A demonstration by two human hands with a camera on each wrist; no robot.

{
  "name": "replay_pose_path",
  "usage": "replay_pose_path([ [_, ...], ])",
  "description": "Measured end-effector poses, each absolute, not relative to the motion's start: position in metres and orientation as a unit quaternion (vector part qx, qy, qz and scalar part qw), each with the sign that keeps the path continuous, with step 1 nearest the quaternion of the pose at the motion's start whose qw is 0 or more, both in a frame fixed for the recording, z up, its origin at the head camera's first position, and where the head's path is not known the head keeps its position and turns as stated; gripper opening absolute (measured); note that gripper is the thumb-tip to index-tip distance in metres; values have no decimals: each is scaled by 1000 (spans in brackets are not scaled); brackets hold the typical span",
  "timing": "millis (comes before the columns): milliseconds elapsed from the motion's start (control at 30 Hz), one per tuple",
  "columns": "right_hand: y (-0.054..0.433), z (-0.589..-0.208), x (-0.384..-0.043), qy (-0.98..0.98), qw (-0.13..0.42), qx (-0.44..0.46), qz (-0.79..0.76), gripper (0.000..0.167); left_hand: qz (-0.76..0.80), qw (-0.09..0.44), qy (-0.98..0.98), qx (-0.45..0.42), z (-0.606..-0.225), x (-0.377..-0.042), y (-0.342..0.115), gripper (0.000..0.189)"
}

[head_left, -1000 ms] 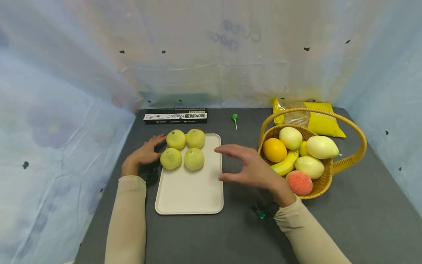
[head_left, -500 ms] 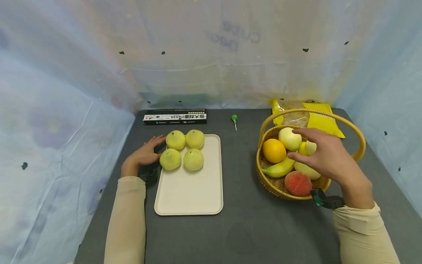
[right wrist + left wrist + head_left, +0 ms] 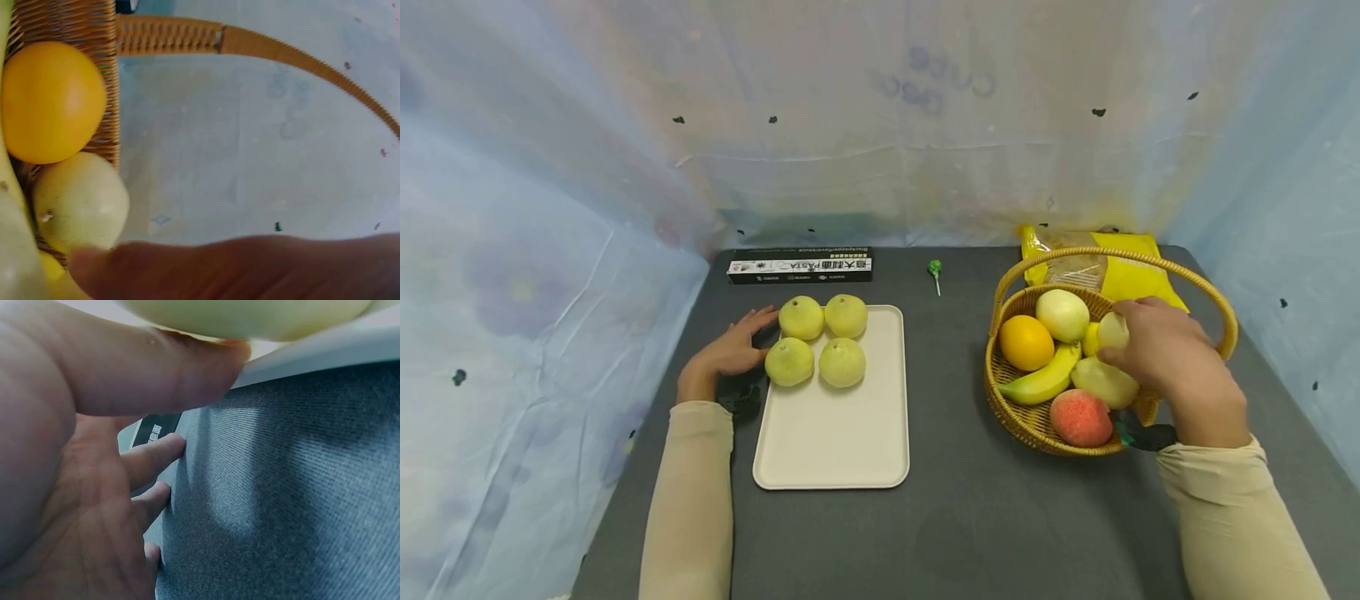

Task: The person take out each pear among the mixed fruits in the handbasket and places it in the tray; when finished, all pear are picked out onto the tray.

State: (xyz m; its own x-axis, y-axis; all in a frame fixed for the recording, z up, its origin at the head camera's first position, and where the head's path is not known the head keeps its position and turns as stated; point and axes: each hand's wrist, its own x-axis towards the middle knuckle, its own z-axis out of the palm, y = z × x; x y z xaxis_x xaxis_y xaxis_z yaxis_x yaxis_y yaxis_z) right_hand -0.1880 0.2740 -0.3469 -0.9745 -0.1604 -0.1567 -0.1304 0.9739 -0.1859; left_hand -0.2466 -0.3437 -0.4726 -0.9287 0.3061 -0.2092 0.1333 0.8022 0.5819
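My left hand (image 3: 728, 352) rests at the left edge of a cream tray (image 3: 831, 454), its fingers extended. In the left wrist view, the thumb (image 3: 169, 369) lies along the tray rim, right below a yellow-green fruit (image 3: 250, 315). Several such round fruits (image 3: 842, 362) sit on the tray's far left part. My right hand (image 3: 1172, 358) reaches into the wicker basket (image 3: 1018, 429), with thumb and fingers round a pale green oblong fruit (image 3: 1112, 330) that it mostly hides. Beside it lie another pale oblong fruit (image 3: 1103, 381) and a round pale one (image 3: 1062, 315).
The basket also holds an orange (image 3: 1026, 342), a banana (image 3: 1043, 380), a peach (image 3: 1081, 417) and a yellow fruit (image 3: 1090, 340). Its handle (image 3: 1112, 252) arches over them. Behind stand a yellow bag (image 3: 1138, 279), a lollipop (image 3: 935, 269) and a pasta box (image 3: 801, 266).
My right hand has moved right from beside the tray to the basket, then lowered round the pale green oblong fruit. The left hand and the fruits on the tray have stayed put.
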Motion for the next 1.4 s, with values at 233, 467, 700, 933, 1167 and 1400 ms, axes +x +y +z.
replay_pose_path([
  [233,278,-361,-192,992,51,-68,-92,62,297,150,936,116,-474,-247,-345,78],
  [467,277,-371,-189,992,13,-68,-108,70,296,152,937,112,-474,-247,-344,79],
  [700,268,-372,-175,984,-15,-76,-160,74,295,153,936,113,-475,-246,-344,79],
  [933,254,-371,-155,951,-80,-151,-257,71,294,148,938,108,-476,-247,-345,77],
  [1167,226,-375,-148,832,-54,-223,-505,76,297,151,937,109,-475,-246,-346,77],
  [1400,177,-388,-151,698,19,-311,-645,81,301,152,935,111,-473,-246,-344,77],
])
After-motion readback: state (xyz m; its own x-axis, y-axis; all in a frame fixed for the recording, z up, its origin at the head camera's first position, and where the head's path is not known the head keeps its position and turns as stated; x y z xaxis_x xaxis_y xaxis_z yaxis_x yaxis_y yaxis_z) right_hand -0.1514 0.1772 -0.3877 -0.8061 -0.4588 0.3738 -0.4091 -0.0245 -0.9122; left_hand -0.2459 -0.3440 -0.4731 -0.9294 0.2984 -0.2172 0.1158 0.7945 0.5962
